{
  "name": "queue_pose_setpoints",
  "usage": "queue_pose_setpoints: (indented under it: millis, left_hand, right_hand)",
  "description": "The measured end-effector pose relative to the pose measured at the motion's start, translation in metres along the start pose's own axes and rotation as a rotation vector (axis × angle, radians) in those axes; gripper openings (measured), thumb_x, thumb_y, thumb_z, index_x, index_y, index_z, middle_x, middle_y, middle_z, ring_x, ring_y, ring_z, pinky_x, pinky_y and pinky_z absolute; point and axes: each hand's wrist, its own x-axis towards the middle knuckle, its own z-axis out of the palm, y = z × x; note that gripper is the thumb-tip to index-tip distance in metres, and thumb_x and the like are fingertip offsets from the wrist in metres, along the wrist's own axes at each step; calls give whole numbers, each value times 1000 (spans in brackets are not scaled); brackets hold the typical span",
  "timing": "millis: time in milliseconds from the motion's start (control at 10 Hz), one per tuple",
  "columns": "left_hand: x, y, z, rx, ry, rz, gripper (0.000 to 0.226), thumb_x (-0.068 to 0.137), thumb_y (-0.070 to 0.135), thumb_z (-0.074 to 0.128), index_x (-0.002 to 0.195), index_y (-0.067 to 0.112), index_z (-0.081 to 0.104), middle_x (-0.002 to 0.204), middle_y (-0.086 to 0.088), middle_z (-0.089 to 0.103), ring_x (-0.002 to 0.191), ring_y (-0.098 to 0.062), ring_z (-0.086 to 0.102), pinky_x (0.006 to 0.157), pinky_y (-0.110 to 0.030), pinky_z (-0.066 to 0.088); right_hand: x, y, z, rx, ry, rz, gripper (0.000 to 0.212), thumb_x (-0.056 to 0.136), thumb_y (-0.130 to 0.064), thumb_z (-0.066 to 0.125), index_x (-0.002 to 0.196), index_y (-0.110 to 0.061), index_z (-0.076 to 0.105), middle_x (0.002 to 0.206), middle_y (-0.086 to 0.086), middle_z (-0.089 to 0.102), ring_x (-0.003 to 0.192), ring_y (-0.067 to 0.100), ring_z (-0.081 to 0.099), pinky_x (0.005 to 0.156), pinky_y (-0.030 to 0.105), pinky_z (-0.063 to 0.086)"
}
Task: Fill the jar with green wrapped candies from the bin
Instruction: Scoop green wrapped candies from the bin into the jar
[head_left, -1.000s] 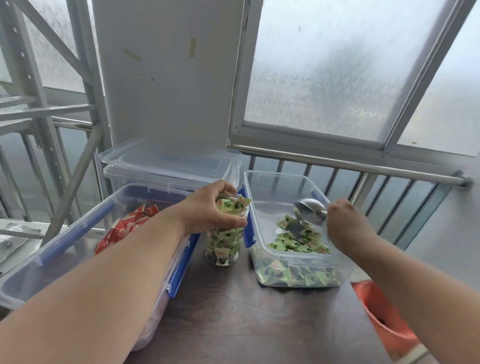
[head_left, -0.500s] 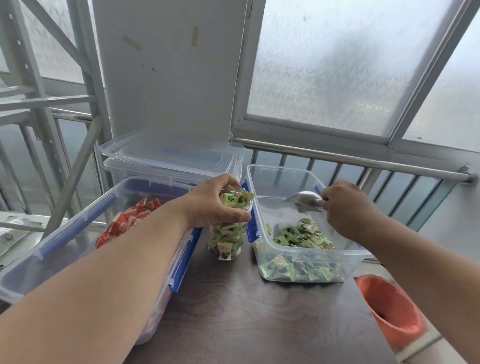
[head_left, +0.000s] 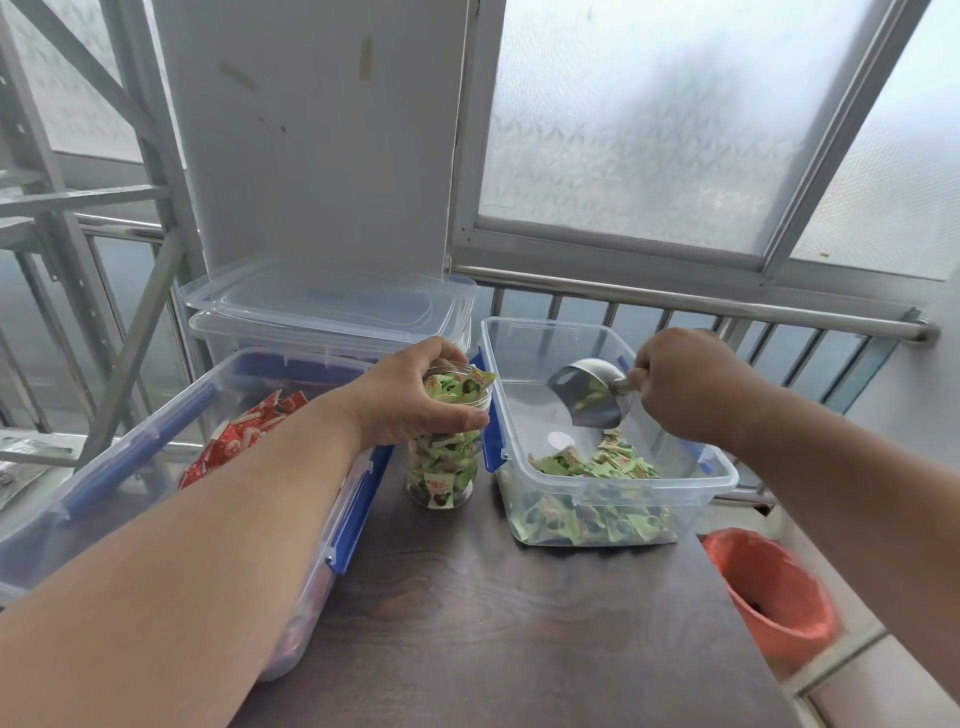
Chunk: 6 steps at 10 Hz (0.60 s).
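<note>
A clear jar (head_left: 441, 467) stands upright on the dark table, filled to the brim with green wrapped candies, one sticking out over its rim. My left hand (head_left: 415, 397) grips the jar around its top. To its right a clear bin (head_left: 722, 470) holds a heap of green wrapped candies (head_left: 592, 512) at its near end. My right hand (head_left: 685, 387) holds the handle of a metal scoop (head_left: 589, 392), raised above the heap inside the bin, mouth tilted down and left, with a little green showing inside.
A large clear bin with blue clips (head_left: 109, 457) holds red wrapped candies (head_left: 236, 441) under my left arm. Behind it sits a lidded clear box (head_left: 332, 306). An orange bucket (head_left: 774, 592) stands below the table's right edge. A metal railing (head_left: 727, 304) runs behind the bins.
My right hand has lifted the scoop out of the green heap and turned it toward the jar. My left hand stays on the jar. The view has shifted slightly.
</note>
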Motion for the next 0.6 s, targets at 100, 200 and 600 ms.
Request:
queue_pose_setpoints:
  millis: [100,200,600]
  left_hand:
    - [0,-1,0,1,2,3,66,80,36,100,134,34,62,127,2,72,112,-16,74,88,-32,65]
    - [1,-1,-1,0,-4,4,66,81,37,100,134,34,61,128,0,72,112,-17,74,88,-32,65]
    - [0,1,0,-17,-17,-7,63,82,34,99,133,34,62,125,-1,73,110,-18,76,86,-31,64]
  right_hand:
    - [5,11,0,-32,-70,68,28,103,-27,57,90,-4,68,76,4,53,77,26,56,68,29,43]
    - [10,20,6,77,-153,138,28,101,-27,58,91,-3,69,75,7,59,67,22,57,57,27,43]
    - [42,-6,71,335,-341,141,25,97,-15,57,118,-8,70,92,10,74,71,29,64,81,38,58]
